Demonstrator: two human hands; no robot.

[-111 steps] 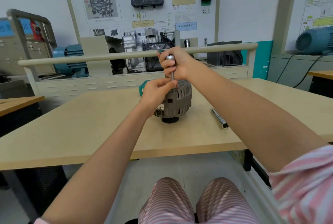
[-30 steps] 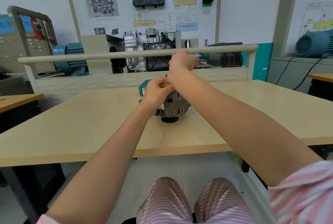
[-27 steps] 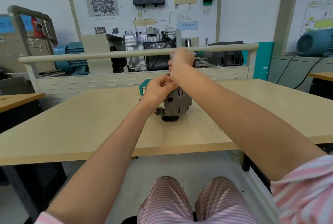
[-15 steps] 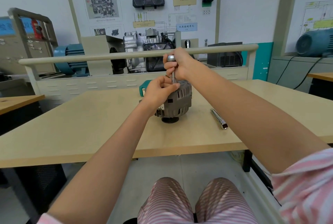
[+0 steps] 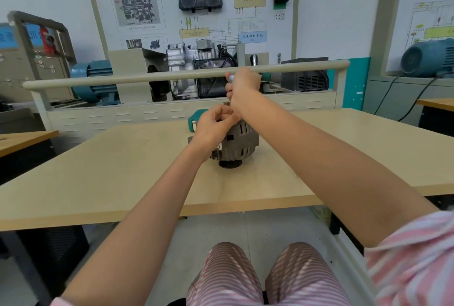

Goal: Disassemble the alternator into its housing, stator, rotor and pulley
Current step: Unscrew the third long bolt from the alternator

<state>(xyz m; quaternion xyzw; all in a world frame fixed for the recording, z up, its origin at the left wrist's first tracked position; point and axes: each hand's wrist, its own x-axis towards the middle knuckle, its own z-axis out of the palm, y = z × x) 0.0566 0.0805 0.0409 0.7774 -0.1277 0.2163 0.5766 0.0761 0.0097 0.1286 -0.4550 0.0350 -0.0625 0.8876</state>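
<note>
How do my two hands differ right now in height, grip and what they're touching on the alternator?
The right hand is raised above the grey ribbed metal alternator, gripping an upright silver metal tool; the left hand sits lower, at the alternator's top. The right hand is a closed fist round the tool; the left hand's fingers curl near the tool's foot, and what they pinch is hidden. Both work over the alternator on the beige table.

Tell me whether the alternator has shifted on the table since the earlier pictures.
No. The alternator stands pulley-down at the same spot on the table, just in front of the green box, as before.
</note>
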